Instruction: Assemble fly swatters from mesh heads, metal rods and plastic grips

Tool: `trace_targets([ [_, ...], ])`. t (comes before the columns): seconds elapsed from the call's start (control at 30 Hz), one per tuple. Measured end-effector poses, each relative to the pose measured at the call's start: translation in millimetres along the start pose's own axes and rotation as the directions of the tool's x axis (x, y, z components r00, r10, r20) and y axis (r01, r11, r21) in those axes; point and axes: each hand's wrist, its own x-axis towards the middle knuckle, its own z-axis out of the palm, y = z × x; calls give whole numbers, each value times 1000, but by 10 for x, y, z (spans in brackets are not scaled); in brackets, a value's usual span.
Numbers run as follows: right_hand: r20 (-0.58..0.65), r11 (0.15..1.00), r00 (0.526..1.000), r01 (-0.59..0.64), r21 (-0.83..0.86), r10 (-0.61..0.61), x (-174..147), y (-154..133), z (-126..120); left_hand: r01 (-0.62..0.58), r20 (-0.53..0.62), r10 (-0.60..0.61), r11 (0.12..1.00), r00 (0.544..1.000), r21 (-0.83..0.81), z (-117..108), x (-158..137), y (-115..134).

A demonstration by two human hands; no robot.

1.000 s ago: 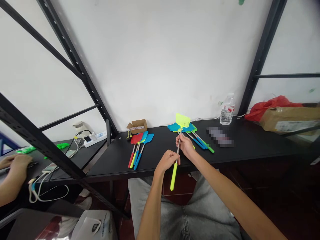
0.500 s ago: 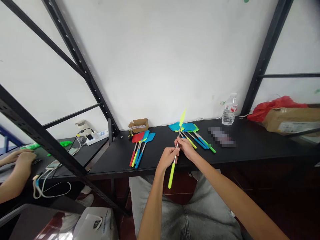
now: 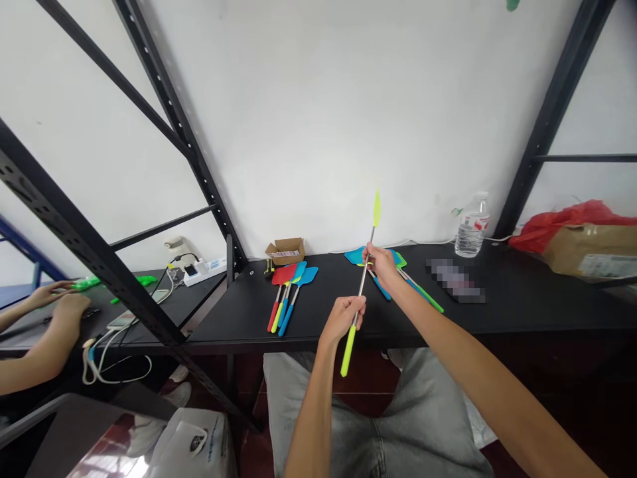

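Observation:
My left hand [image 3: 343,317] is closed round the metal rod of a yellow-green fly swatter [image 3: 350,349], just above its handle. Higher up the same rod, my right hand [image 3: 382,265] pinches it below the head. The swatter stands tilted over the table's front edge, its narrow head seen nearly edge-on against the wall. To the left lies a group of red, yellow and blue fly swatters [image 3: 284,274]. Behind my right hand lie more blue and green fly swatters [image 3: 355,255], partly hidden by the hand and forearm.
On the black table [image 3: 229,305] are a small open cardboard box [image 3: 285,251], a water bottle [image 3: 472,227] and a blurred-out item [image 3: 455,281]. A red bag [image 3: 567,222] lies over a carton at right. Another person's hands [image 3: 67,302] work at far left, beyond black rack posts.
My hands have moved apart along the rod, the right one upward, and more of the rod shows between them. The swatter's head is higher. The whole view has shifted slightly.

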Motion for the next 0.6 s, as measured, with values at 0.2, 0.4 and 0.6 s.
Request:
trace_targets([
  [0.2, -13, 999, 1000, 6, -50, -7, 114, -231, -101, 5, -73, -10, 998, 997, -70, 300, -230, 80],
  [0.4, -94, 999, 995, -33, 37, 36, 165, -312, -34, 45, -98, -65, 980, 993, -192, 611, -611, -71],
  [0.6, -110, 997, 991, -80, 15, 82, 213, -281, -75, 109, -121, -141, 964, 983, -244, 778, -1076, -457],
])
